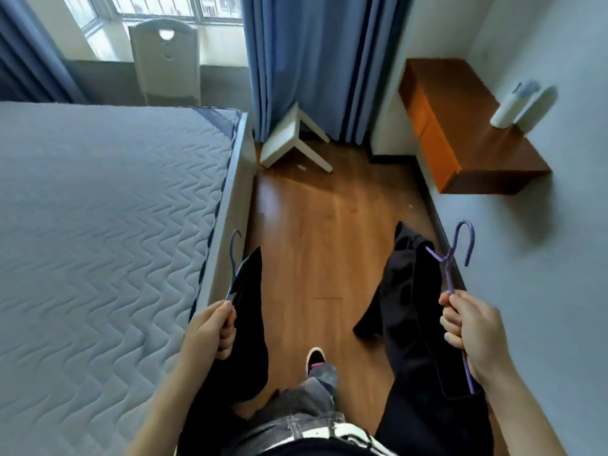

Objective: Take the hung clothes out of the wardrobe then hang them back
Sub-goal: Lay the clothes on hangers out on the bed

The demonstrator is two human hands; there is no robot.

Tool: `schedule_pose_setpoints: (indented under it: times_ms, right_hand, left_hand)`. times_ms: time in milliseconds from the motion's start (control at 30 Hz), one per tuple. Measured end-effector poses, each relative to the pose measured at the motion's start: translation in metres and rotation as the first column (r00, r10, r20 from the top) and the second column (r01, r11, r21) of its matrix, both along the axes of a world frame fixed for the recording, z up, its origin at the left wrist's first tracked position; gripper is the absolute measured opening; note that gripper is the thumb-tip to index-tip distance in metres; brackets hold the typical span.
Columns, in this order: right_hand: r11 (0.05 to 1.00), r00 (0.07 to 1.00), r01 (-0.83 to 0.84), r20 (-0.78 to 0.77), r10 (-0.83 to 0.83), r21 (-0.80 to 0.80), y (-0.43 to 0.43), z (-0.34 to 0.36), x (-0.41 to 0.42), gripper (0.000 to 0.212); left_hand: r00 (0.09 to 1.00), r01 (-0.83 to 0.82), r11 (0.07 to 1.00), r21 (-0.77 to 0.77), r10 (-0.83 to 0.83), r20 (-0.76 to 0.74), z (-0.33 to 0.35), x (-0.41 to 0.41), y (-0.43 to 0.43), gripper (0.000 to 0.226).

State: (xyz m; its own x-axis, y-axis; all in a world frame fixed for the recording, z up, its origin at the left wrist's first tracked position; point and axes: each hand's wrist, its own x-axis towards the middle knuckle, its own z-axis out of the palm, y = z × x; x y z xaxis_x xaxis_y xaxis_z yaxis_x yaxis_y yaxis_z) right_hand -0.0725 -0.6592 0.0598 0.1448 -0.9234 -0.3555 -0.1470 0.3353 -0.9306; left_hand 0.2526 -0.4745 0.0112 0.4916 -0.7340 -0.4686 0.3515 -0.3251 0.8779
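Your left hand (210, 327) is closed around the lower part of a blue hanger (234, 264), with the fingers curled tight on the wire. A black garment (245, 330) hangs from this hanger, down past your wrist, just beside the edge of the bed. Your right hand (470, 330) is also closed in a fist, around the arm of a purple hanger (455, 255); its hook points up and away from you, in front of the white wall. From this one hangs a second dark garment (414, 307), which is bunched and twisted, with one sleeve or leg sticking out to the left above the floor. Both garments are in the air, well apart from each other, one on each side of your body.

Between them, lower down, you can see your grey trousers and one shoe (315, 357) on the wooden floor (329, 225). On your left the bare quilted mattress (98, 225) takes most of the view. Farther along the floor, a small white stool (292, 139) lies tipped against the blue curtain (312, 60). To the right, a brown and orange cabinet (460, 133) stands against the wall, with a white bottle (519, 106) on top. Beyond the bed is a white chair (164, 60) under the window.
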Motion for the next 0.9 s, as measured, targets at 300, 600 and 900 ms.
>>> schedule_pose_setpoints:
  times_ms: [300, 600, 900]
  right_hand:
    - [0.989, 0.986, -0.145, -0.081, 0.143, -0.02, -0.208, 0.027, 0.075, 0.024]
    - [0.906, 0.904, -0.422, -0.095, 0.418, -0.036, -0.412, -0.001, 0.236, 0.025]
    - [0.709, 0.714, -0.699, -0.033, 0.7, -0.089, -0.595, 0.018, 0.428, 0.028]
  left_hand:
    - [0.991, -0.085, 0.996, -0.015, 0.086, 0.099, 0.029, 0.089, -0.214, 0.037]
    - [0.929, -0.298, 0.953, 0.044, 0.28, 0.241, 0.007, 0.174, -0.37, 0.034]
    - [0.754, -0.515, 0.854, 0.069, 0.413, 0.511, 0.028, 0.268, -0.479, 0.04]
